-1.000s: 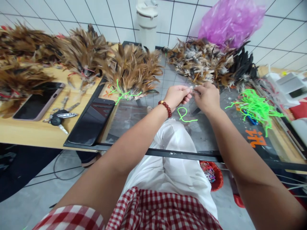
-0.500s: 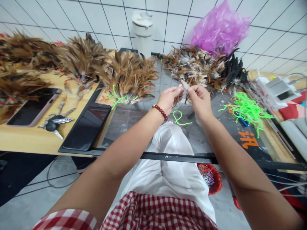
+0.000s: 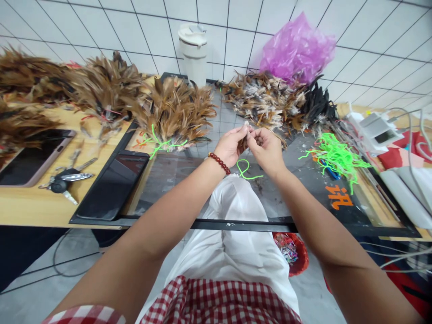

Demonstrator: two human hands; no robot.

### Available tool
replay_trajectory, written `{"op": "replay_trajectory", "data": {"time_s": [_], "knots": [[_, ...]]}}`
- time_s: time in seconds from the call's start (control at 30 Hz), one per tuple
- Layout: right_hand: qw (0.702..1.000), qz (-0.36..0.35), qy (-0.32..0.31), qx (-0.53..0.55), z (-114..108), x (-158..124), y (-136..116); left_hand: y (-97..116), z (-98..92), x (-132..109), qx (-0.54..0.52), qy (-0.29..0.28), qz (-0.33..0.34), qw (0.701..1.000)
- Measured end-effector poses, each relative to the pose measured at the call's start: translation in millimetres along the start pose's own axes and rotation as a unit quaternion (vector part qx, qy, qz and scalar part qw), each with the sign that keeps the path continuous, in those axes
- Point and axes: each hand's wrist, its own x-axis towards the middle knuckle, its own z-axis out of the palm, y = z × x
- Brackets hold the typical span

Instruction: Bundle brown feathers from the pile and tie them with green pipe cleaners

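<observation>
My left hand [image 3: 231,146], with a beaded bracelet at the wrist, pinches a small bunch of feathers [image 3: 247,125]; its pale tips show above the fingers and most of it is hidden. My right hand [image 3: 266,148] is closed against the same spot, thumb and fingers pressed together on the feathers. Just below the hands a loose bright green string [image 3: 248,173] lies curled on the glass top [image 3: 189,180]. Beyond them spreads a pile of brown and white feathers [image 3: 263,96]. To the left stands a brown feather bundle [image 3: 175,108] with green string [image 3: 162,145] at its base.
A heap of green strings [image 3: 337,155] lies on the right near a white device [image 3: 374,128]. At the back are a white cup [image 3: 194,54] and a purple plastic bag [image 3: 299,49]. Two phones, a black one [image 3: 111,184] and a pink-edged one [image 3: 33,157], flank keys [image 3: 65,180].
My hands have drawn together, the right fingers now meeting the left at the feathers. The whole view has shifted slightly. The green string below stays on the glass.
</observation>
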Motion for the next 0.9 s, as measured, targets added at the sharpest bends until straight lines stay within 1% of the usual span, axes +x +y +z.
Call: {"op": "replay_trajectory", "data": {"time_s": [0.1,0.17,0.27,0.37,0.47,0.6,0.67,0.73,0.9], "knots": [[0.999,0.001,-0.029,0.027,-4,3,5,6,-1.7,1,-0.002,0.014,0.009,1.000],[0.998,0.012,-0.036,0.046,-9,6,10,11,-3.2,2,-0.012,0.028,0.028,0.999],[0.995,0.035,-0.009,0.088,-15,10,14,16,-4.4,2,-0.006,0.047,0.052,0.998],[0.990,0.040,0.007,0.133,-21,12,9,15,-3.2,1,0.037,0.057,0.061,0.996],[0.988,0.029,0.013,0.149,-27,14,3,13,-1.7,-1,0.083,0.073,0.068,0.991],[0.989,0.004,0.056,0.134,-35,17,2,14,-2.3,0,0.114,0.091,0.086,0.986],[0.991,0.000,0.067,0.115,-37,18,2,14,-2.5,0,0.120,0.085,0.090,0.985],[0.993,0.002,0.058,0.102,-36,17,2,13,-1.4,-1,0.130,0.067,0.082,0.986],[0.994,-0.004,0.022,0.111,-27,12,1,8,4.3,-8,0.167,-0.004,0.021,0.986]]}}
